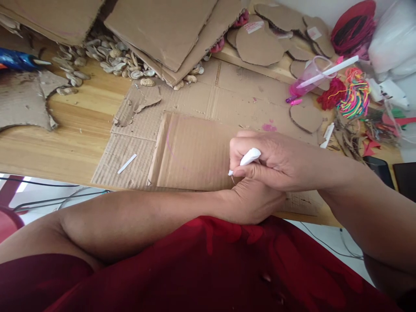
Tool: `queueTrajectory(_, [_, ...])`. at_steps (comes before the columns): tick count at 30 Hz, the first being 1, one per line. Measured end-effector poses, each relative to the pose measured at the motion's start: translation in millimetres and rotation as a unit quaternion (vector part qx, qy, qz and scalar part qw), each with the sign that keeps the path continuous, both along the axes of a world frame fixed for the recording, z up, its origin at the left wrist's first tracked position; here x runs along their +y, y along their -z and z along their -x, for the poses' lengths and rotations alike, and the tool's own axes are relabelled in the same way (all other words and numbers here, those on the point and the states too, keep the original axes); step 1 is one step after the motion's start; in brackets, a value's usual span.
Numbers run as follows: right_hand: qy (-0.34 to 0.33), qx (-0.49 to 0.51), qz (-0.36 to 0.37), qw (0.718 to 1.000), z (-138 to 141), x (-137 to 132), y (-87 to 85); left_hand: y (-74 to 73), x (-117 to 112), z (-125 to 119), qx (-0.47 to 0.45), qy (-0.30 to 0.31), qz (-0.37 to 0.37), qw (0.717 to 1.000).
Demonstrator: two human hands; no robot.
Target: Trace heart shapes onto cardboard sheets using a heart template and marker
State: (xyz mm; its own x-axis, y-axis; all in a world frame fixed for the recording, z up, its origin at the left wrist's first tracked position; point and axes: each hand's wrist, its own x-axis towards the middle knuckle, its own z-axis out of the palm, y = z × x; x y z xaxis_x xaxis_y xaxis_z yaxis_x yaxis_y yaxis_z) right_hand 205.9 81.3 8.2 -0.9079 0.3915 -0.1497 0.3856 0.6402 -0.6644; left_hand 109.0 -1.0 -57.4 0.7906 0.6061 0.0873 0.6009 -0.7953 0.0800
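A fist made by my right hand (266, 160) grips a slim white-handled tool (251, 157). The tool's lower tip points down at the near right part of a cardboard piece (195, 151); whether it is a cutter I cannot make out. A faint pink curved line runs across that cardboard. Crossed beneath my right hand, my left hand (256, 201) rests at the cardboard's near edge, its fingers hidden. A larger cardboard sheet (191, 97) lies under the piece.
Peanut shells (117, 58) and stacked cardboard (162, 34) lie at the back. Rounded cardboard cutouts (260, 43), a pink cup (313, 78) and coloured yarn (354, 95) stand right. A blue glue gun (19, 60) is at far left. A white strip (126, 164) lies left.
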Motion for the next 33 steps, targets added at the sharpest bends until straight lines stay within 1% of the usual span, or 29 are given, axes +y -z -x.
queueTrajectory(1, [0.011, 0.003, -0.010, 1.000, -1, 1, 0.3, -1.4, 0, 1, 0.010, 0.008, -0.010, 1.000])
queueTrajectory(3, [0.032, 0.010, -0.029, 0.999, -2, 2, 1.0, -1.8, 1, 1, 0.030, 0.028, -0.065, 0.997])
queueTrajectory(4, [0.031, 0.013, -0.031, 0.999, -3, 3, 1.3, -0.5, 0, 1, 0.037, 0.029, -0.089, 0.995])
queueTrajectory(6, [0.011, 0.012, -0.015, 1.000, -3, 3, 1.7, 3.3, -1, 1, 0.031, 0.037, -0.136, 0.990])
queueTrajectory(8, [-0.009, 0.009, 0.006, 1.000, -2, 2, 1.5, 4.1, -1, 0, 0.024, 0.049, -0.159, 0.986])
queueTrajectory(10, [0.001, 0.009, 0.004, 1.000, -2, 3, 1.0, -1.6, 0, 2, 0.045, 0.047, -0.131, 0.989])
queueTrajectory(12, [0.022, 0.017, -0.013, 1.000, -2, 4, 0.4, -12.3, 3, 6, 0.074, 0.041, -0.086, 0.993])
queueTrajectory(13, [0.026, 0.021, -0.019, 0.999, -3, 4, 0.2, -17.7, 4, 8, 0.087, 0.042, -0.075, 0.993])
queueTrajectory(16, [0.004, 0.021, -0.007, 1.000, -4, 4, 0.3, -27.5, 7, 10, 0.104, 0.064, -0.083, 0.989])
queueTrajectory(18, [-0.010, 0.015, 0.006, 1.000, -5, 4, 1.3, -27.2, 7, 9, 0.106, 0.072, -0.089, 0.988])
queueTrajectory(19, [-0.006, 0.016, 0.004, 1.000, -5, 4, 1.9, -25.7, 6, 8, 0.105, 0.067, -0.085, 0.989])
queueTrajectory(21, [0.015, 0.027, -0.014, 0.999, -6, 4, 3.4, -22.4, 5, 5, 0.101, 0.040, -0.074, 0.991])
queueTrajectory(23, [0.031, 0.037, -0.029, 0.998, -6, 4, 4.8, -20.9, 5, 4, 0.099, 0.028, -0.068, 0.992])
queueTrajectory(28, [0.005, 0.039, 0.001, 0.999, -7, 1, 6.7, -25.4, 6, 5, 0.132, 0.060, -0.087, 0.986])
queueTrajectory(30, [0.019, 0.042, -0.009, 0.999, -7, 3, 7.0, -24.2, 6, 6, 0.117, 0.052, -0.084, 0.988])
queueTrajectory(33, [0.058, 0.063, -0.035, 0.996, -9, 8, 8.7, -15.6, 4, 4, 0.078, 0.019, -0.091, 0.993])
